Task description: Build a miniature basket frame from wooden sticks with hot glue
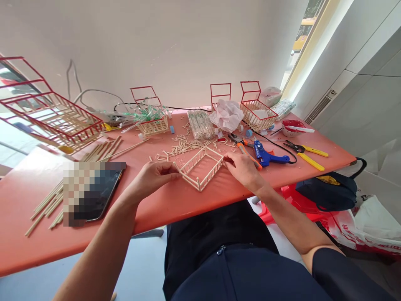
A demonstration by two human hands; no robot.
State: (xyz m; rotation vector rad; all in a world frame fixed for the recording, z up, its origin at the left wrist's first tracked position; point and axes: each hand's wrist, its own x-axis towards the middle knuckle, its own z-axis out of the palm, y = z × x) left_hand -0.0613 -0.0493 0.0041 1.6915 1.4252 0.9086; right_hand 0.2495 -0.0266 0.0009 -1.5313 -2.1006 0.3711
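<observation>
Between my hands is a small rectangular frame of thin wooden sticks [203, 187], with short upright pegs along its sides. My left hand [160, 172] pinches the frame's left corner between thumb and fingertips. At the opposite, right corner, my right hand [240, 168] has its fingers closed on the frame too. Short cut stick pieces [184, 145] lie scattered just behind it. A blue hot glue gun [266, 155] rests to the right of my right hand, beside orange-handled pliers [247, 154].
Yellow-handled wire strippers [308, 154] and a bowl of red paint [293, 126] are at the right. Small stick carts stand along the back, one [255, 113] at right, with a larger cart [62, 121] at left. Long sticks [52, 200] and a phone [106, 190] lie left on the orange table [150, 209].
</observation>
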